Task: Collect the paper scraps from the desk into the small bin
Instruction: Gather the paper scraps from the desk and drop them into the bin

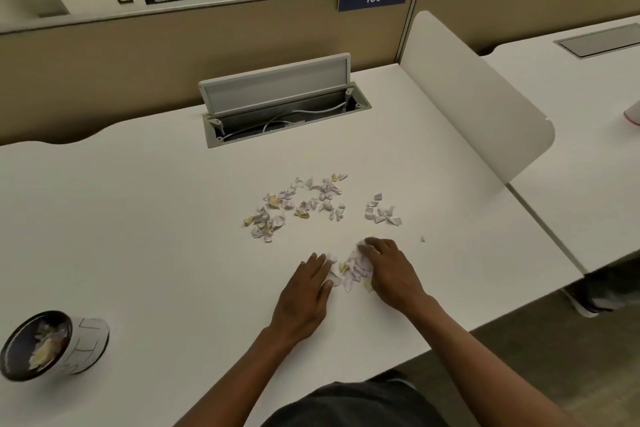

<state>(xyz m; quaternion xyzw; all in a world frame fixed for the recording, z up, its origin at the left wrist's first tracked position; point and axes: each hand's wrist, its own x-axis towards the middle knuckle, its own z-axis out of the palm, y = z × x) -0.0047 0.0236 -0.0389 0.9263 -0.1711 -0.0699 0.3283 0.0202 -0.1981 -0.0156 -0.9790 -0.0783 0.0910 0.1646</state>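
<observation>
Small pale purple and yellow paper scraps point(298, 204) lie scattered over the middle of the white desk point(145, 218), with a smaller cluster of scraps point(381, 211) to the right. A heap of gathered scraps point(349, 269) sits between my two hands. My left hand point(308, 291) lies flat, fingers together, against the heap's left side. My right hand point(388, 270) curves over the heap's right side, fingers on the scraps. The small bin point(52, 345), white outside and dark inside, stands at the near left of the desk with some scraps inside.
An open cable hatch point(284, 104) with white wires is set in the desk's far side. A white divider panel point(474, 94) stands along the right edge. One tiny scrap point(422, 238) lies alone right of my hands. Another desk point(588, 135) lies beyond.
</observation>
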